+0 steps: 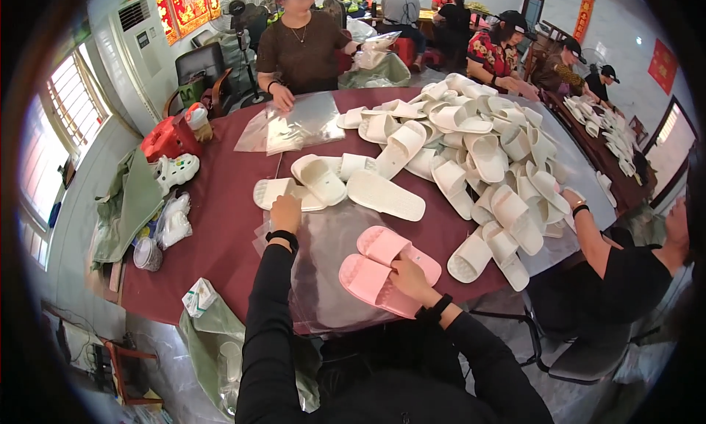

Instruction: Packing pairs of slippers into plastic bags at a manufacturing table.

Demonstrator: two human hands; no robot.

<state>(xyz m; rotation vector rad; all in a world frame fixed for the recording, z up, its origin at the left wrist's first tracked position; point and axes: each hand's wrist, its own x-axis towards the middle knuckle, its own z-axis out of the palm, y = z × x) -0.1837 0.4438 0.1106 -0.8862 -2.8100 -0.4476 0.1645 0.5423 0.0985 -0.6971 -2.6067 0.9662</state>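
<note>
right hand on ribbed pink slippers | left hand on white slipper

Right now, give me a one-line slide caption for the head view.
Right hand on pink slippers, left hand at a white slipper, on a red table.

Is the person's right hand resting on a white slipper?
No, the right hand rests on a pair of pink slippers; the left hand reaches the white slippers.

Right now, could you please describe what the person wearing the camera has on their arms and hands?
Both arms are covered by long black sleeves reaching to the wrists. The left hand is bare, with a black band at its wrist. The right hand is bare too, with a black band or watch at its wrist. No gloves are visible.
</note>
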